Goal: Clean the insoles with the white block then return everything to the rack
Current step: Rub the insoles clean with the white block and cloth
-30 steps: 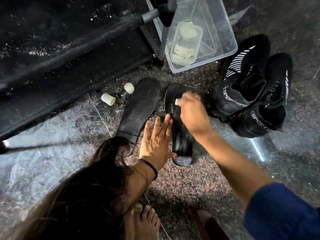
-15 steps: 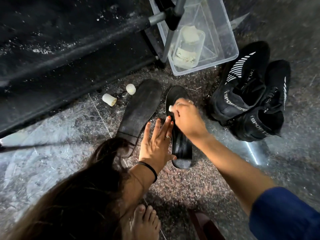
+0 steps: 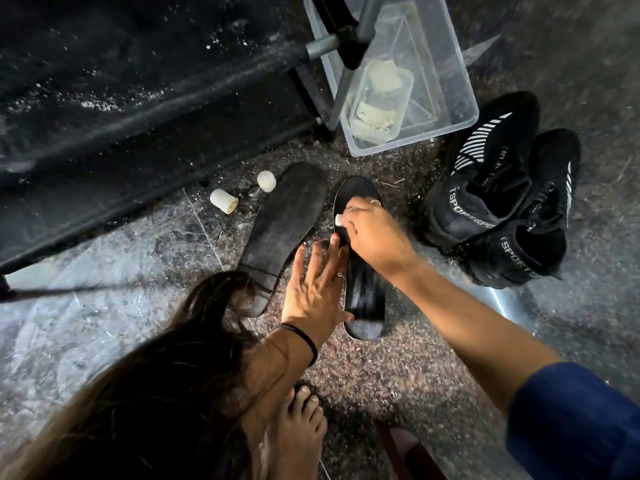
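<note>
Two black insoles lie on the speckled floor. The right insole (image 3: 363,296) is under both my hands. My right hand (image 3: 374,233) grips a small white block (image 3: 339,219) and presses it on the insole's front half. My left hand (image 3: 317,285) lies flat with straight fingers along the insole's left edge, holding it down. The left insole (image 3: 284,223) lies free beside it. A black shoe rack (image 3: 138,98) with metal tubes fills the upper left.
A pair of black sport shoes (image 3: 502,209) stands to the right. A clear plastic box (image 3: 408,74) with a small container inside sits by the rack leg. Two small white caps (image 3: 223,200) lie on the floor. My hair and bare foot (image 3: 298,434) are below.
My right hand with the white block has slid back along the right insole, from its front toward the middle. The left hand has stayed pressed beside the insole.
</note>
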A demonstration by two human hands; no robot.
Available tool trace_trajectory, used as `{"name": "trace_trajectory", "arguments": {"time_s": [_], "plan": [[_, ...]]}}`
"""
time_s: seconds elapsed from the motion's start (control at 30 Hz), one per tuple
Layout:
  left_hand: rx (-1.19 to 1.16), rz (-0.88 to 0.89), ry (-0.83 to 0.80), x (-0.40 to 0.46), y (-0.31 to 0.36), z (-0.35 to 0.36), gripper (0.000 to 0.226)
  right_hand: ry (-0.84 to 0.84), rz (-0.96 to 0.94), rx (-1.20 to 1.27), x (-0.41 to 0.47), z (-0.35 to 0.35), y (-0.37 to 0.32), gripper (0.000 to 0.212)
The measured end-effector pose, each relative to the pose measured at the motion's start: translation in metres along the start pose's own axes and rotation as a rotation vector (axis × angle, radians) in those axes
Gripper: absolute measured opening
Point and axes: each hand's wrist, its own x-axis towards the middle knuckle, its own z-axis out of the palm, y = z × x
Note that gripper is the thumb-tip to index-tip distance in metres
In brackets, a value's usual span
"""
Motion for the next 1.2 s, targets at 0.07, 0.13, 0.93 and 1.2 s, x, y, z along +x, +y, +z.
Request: {"name": "trace_trajectory", "arguments": {"time_s": [0.07,0.13,0.93,1.2], "plan": [[0.017,0.007,-0.015,0.001,0.000,-0.002,0.103,0.055,0.083,-0.047,0.016,-0.008,0.009,0.015],[0.034,0.008,-0.024,0.002,0.000,-0.005,0.102,0.139,0.237,-0.023,0.028,-0.017,0.021,0.016],[0.053,0.028,-0.007,-0.001,-0.001,-0.007,0.096,-0.057,-0.053,-0.047,-0.026,0.001,-0.003,0.018],[0.043,0.032,0.004,-0.001,0.000,-0.009,0.101,0.095,0.235,-0.048,0.011,-0.006,-0.002,0.022]]}}
